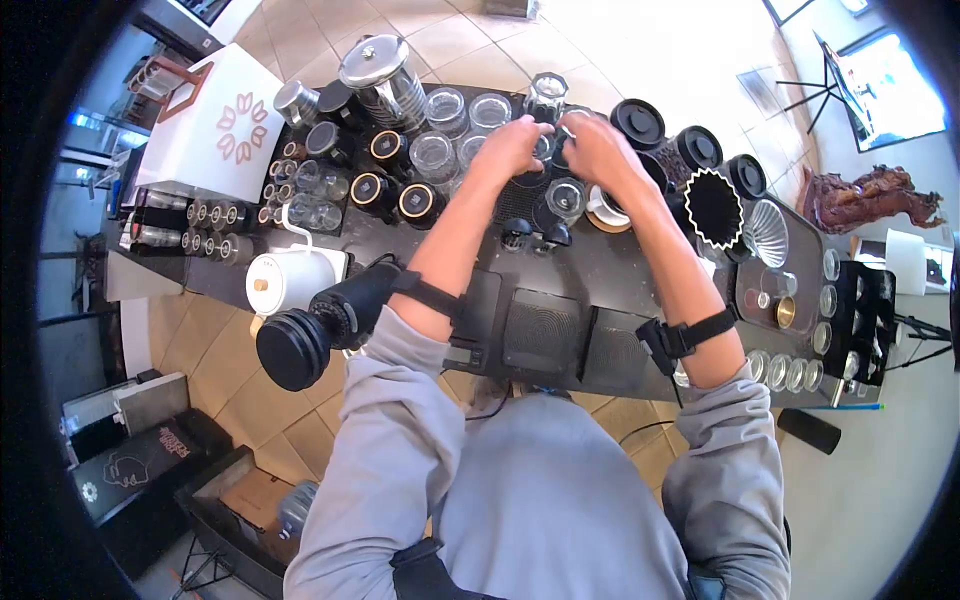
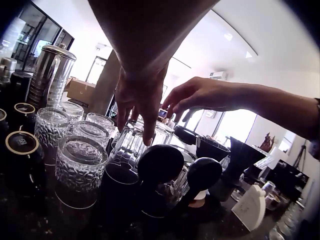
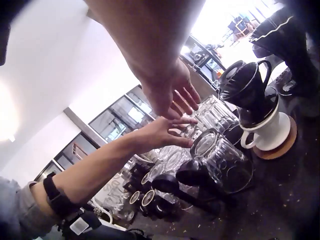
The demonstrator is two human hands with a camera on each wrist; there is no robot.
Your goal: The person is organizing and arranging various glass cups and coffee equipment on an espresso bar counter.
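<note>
In the head view my left hand (image 1: 512, 152) reaches to the back of the black table. In the left wrist view its fingers point down about the upper end of an upside-down clear glass (image 2: 129, 150), gripping it. My right hand (image 1: 600, 152) is close beside it, fingers extended and slightly bent; in the right wrist view they hang over a ribbed glass (image 3: 216, 114). Another upturned glass (image 3: 222, 160) stands nearer. Two black scoops (image 2: 161, 164) stand upright before the glasses. A white cup (image 3: 267, 132) with a black dripper (image 3: 245, 85) is at the right.
Textured tumblers (image 2: 81, 167) and black cups (image 1: 420, 203) stand left of my hands, with a steel French press (image 1: 380, 75) behind. Black-lidded canisters (image 1: 638, 122) line the back right. A white kettle (image 1: 290, 280) and a black grinder (image 1: 340, 315) sit at the front left.
</note>
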